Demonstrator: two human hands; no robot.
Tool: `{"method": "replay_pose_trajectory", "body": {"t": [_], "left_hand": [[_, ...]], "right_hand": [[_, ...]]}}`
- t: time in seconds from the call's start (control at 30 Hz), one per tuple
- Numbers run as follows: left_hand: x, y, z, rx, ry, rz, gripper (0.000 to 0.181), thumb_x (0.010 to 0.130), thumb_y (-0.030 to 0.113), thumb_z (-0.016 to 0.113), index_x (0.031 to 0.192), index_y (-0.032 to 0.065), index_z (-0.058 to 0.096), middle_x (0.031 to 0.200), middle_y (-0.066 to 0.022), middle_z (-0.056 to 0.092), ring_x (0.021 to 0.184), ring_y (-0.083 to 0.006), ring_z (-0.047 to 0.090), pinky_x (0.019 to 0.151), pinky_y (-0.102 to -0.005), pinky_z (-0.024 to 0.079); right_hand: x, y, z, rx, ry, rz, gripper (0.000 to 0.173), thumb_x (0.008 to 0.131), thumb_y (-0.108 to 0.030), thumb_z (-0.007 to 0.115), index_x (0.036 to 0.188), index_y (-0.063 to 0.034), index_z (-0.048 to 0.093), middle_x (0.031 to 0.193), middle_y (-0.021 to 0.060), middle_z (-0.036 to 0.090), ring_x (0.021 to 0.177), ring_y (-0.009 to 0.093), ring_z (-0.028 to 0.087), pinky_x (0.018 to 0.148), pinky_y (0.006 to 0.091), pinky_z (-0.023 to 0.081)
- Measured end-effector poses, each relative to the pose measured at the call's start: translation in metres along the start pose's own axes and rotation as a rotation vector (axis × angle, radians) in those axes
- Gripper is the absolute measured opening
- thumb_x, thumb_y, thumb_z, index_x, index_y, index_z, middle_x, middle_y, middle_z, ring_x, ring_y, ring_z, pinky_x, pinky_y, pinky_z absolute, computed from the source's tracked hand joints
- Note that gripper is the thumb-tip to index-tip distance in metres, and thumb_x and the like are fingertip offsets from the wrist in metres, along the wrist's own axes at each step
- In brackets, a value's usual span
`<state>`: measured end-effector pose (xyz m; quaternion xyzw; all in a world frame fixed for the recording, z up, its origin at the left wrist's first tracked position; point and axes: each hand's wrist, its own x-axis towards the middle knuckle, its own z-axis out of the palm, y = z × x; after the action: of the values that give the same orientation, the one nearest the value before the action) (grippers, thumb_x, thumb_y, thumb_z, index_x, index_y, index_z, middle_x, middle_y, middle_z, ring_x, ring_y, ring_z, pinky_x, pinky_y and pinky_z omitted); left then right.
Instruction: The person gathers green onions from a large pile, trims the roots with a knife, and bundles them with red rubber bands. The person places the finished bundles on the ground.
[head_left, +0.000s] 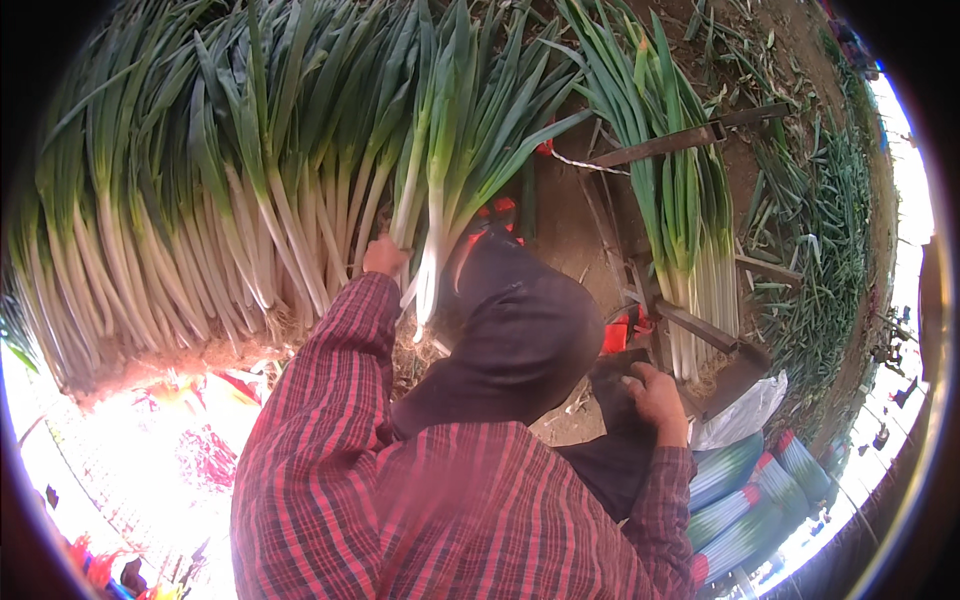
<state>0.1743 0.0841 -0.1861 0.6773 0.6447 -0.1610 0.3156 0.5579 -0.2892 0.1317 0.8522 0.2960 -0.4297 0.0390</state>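
My left hand (386, 256) closes around white lower stalks at the right end of a long row of Welsh onions (247, 217). Its fingers are partly hidden among the stems. Just to its right, a few loose Welsh onions (442, 180) lean over my dark-trousered knee (525, 322), roots downward. On the other side, my right hand (658, 401) hovers by my other leg with thumb and forefinger apart, and I see nothing in it. Beside that hand, a bundle of Welsh onions (679, 232) rests in a metal frame (697, 328), with the roots at its near end.
Bagged onion bundles with red ends (739, 517) lie at the lower right. A white plastic sheet (742, 411) is near the frame. Leaf scraps (817, 262) cover the ground farther right. A white twisted cord (589, 163) hangs by the frame's upper bar (660, 146).
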Motion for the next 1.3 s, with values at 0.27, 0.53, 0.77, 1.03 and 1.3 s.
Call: {"method": "replay_pose_trajectory", "body": {"t": [0.27,0.53,0.77,1.03,1.3], "left_hand": [[-0.060,0.028,-0.023,-0.383,-0.112,0.036,0.070,0.092,0.049,0.071,0.131,-0.0078,0.058,0.115,-0.0301,0.070,0.107,-0.0436,0.070,0.094,-0.0489,0.056],[-0.088,0.068,0.000,-0.248,-0.097,-0.028,0.068,0.080,0.043,0.083,0.123,-0.0056,0.065,0.116,-0.0306,0.070,0.111,-0.0434,0.068,0.096,-0.0489,0.054],[-0.060,0.000,-0.014,-0.265,-0.039,-0.017,0.057,0.079,0.045,0.078,0.112,-0.0007,0.074,0.108,-0.0238,0.075,0.104,-0.0390,0.072,0.092,-0.0462,0.056],[-0.069,0.015,-0.136,-0.919,-0.249,0.029,0.061,0.080,0.017,0.086,0.126,-0.0144,0.061,0.102,-0.0189,0.074,0.091,-0.0251,0.072,0.084,-0.0388,0.059],[-0.068,0.076,0.000,-0.266,-0.006,-0.096,0.041,0.080,0.028,0.077,0.098,-0.0086,0.074,0.104,-0.0308,0.073,0.108,-0.0442,0.071,0.092,-0.0487,0.057]], "right_hand": [[0.004,-0.007,-0.001,0.059,0.037,-0.004,0.046,0.092,-0.027,0.074,0.131,-0.0042,0.066,0.119,0.0266,0.071,0.114,0.044,0.067,0.099,0.0454,0.053],[0.004,0.000,0.007,0.020,0.019,-0.045,0.046,0.091,-0.029,0.073,0.130,-0.0037,0.067,0.121,0.0254,0.070,0.116,0.043,0.066,0.100,0.0454,0.052],[0.001,-0.005,-0.002,0.040,0.055,-0.080,0.042,0.093,-0.028,0.072,0.127,-0.0039,0.068,0.115,0.0260,0.072,0.111,0.045,0.067,0.096,0.0469,0.053],[-0.002,-0.004,-0.001,0.185,0.044,-0.073,0.040,0.092,-0.025,0.072,0.126,-0.0032,0.068,0.111,0.0270,0.072,0.107,0.044,0.069,0.091,0.0456,0.054],[-0.002,0.007,0.004,0.060,0.051,-0.065,0.043,0.093,-0.026,0.072,0.129,-0.0042,0.067,0.119,0.0241,0.072,0.114,0.042,0.067,0.099,0.0439,0.053]]}}
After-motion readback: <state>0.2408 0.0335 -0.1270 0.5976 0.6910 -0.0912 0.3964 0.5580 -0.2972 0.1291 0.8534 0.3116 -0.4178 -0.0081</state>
